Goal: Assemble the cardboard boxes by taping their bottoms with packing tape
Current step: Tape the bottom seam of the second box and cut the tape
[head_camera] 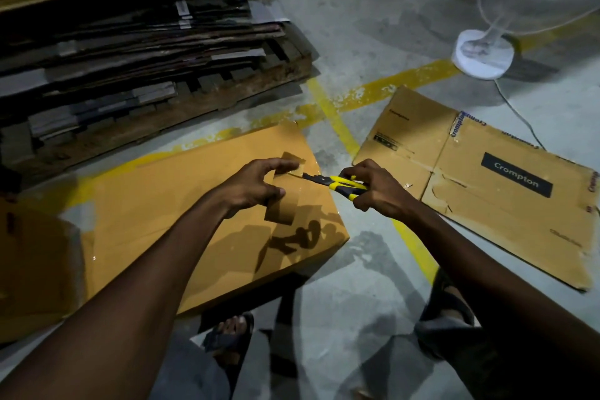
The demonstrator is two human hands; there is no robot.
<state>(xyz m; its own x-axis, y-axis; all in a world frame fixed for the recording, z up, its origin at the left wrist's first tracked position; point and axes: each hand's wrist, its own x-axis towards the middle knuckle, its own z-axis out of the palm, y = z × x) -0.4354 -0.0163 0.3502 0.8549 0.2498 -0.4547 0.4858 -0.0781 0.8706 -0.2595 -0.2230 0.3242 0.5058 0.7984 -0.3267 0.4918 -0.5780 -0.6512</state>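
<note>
A brown cardboard box [207,237] lies on the concrete floor in front of me, its broad face up. My left hand [256,185] pinches a strip of brown packing tape [282,201] that hangs over the box's right end. My right hand [376,188] grips a yellow and black utility knife [341,185]. Its blade points left and meets the tape just right of my left fingers. No tape roll shows.
A flattened printed carton [487,178] lies on the floor to the right. A tall stack of flat cardboard [130,42] sits on a wooden pallet at the back left. A white pedestal fan [506,10] stands at the back right, its cord trailing. My sandalled feet [230,334] are below the box.
</note>
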